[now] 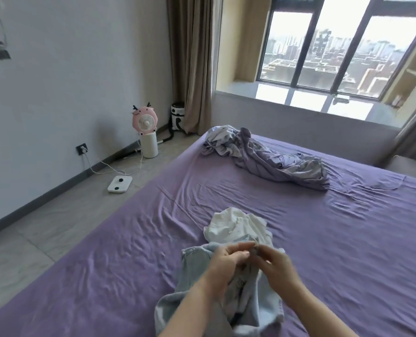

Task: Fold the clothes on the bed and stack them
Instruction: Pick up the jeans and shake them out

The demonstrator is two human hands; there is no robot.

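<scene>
A grey tiled floor ran along the left, holding a flat white bathroom scale and a pink deer-faced fan near the wall. The purple-sheeted bed showed its left edge slanting away, with wide bare sheet on both sides of the clothes. A pale blue denim garment lay at the near edge, its long axis running away from the person. The left hand and right hand met over it, fingers apparently pinching its fabric, though blur obscured this. A crumpled white shirt touched its far end. A rumpled lilac garment lay well beyond, under the window.
</scene>
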